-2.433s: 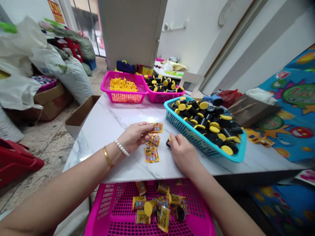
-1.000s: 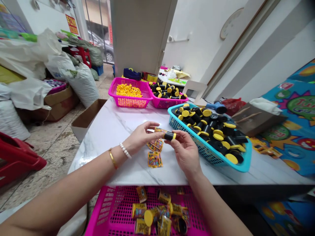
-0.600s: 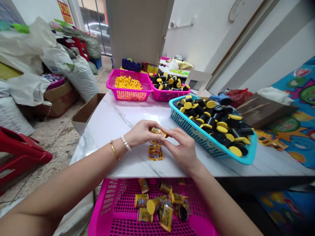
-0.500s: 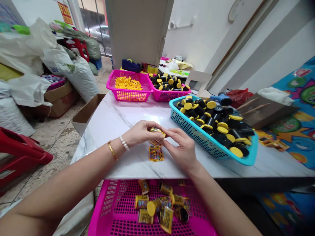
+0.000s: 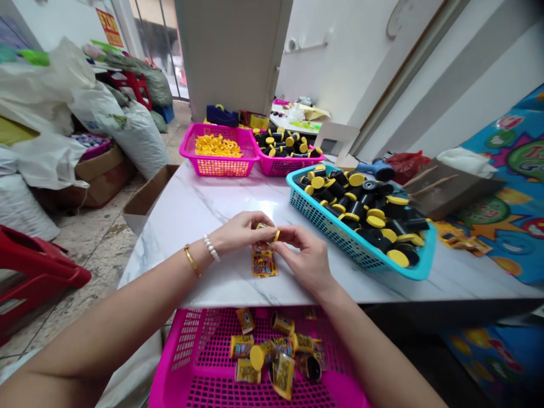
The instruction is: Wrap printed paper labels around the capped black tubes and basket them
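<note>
Fingers of left hand (image 5: 242,231) and right hand (image 5: 304,256) pinch a small yellow-capped tube (image 5: 272,234), mostly hidden

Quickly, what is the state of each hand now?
Left hand: closed on the small tube.
Right hand: closed on the same small tube.

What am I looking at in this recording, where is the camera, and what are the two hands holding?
The camera sits on a person's head and looks down at their own bare hands; no machine is involved. The left hand and right hand meet over a white marble table, together pinching a small yellow-capped tube with a printed label around it. Loose labels lie just beneath. A blue basket at right holds black tubes with yellow caps. Two pink baskets stand farther back, one with yellow caps. A near pink basket below the table edge holds labelled tubes.
</note>
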{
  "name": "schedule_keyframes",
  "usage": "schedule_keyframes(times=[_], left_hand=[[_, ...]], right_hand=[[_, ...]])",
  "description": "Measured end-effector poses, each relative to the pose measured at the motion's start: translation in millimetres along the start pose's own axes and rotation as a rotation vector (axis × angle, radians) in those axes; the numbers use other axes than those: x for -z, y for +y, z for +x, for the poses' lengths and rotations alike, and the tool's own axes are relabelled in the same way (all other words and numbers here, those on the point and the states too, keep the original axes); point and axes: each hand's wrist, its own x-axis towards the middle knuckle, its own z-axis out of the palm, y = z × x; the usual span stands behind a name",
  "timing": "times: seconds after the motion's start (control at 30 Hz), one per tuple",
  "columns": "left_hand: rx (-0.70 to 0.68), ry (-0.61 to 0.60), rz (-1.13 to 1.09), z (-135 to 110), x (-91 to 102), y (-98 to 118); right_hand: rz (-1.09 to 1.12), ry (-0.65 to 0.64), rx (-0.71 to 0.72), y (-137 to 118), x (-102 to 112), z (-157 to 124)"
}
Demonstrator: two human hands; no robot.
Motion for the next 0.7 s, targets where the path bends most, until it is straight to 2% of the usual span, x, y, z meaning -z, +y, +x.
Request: schedule_keyframes(times=[0.07, 0.17, 0.27, 0.43, 0.57, 0.7], left_hand=[[0.026, -0.034, -0.09, 1.3, 2.5, -1.9], [0.103, -0.059, -0.138, 3.3, 3.2, -5.7], [0.166, -0.07, -0.184, 3.6, -0.1, -8.1], [0.135, -0.193, -0.29, 2.1, -2.6, -9.2], [0.165, -0.276, -0.273, 1.0, -2.3, -11.6], [0.164, -0.317, -0.281, -0.3, -3.2, -12.6]], right_hand=[[0.019, 0.004, -0.021, 2.0, 5.4, -2.5], [0.171, -0.067, -0.063, 5.6, 12.9, -3.9], [0.241, -0.12, -0.024, 5.8, 15.8, -2.7], [0.368, -0.044, -0.072, -0.1, 15.1, -1.5], [0.431, -0.112, -0.061, -4.2, 15.2, -4.5], [0.449, -0.114, -0.06, -3.8, 16.4, -7.6]])
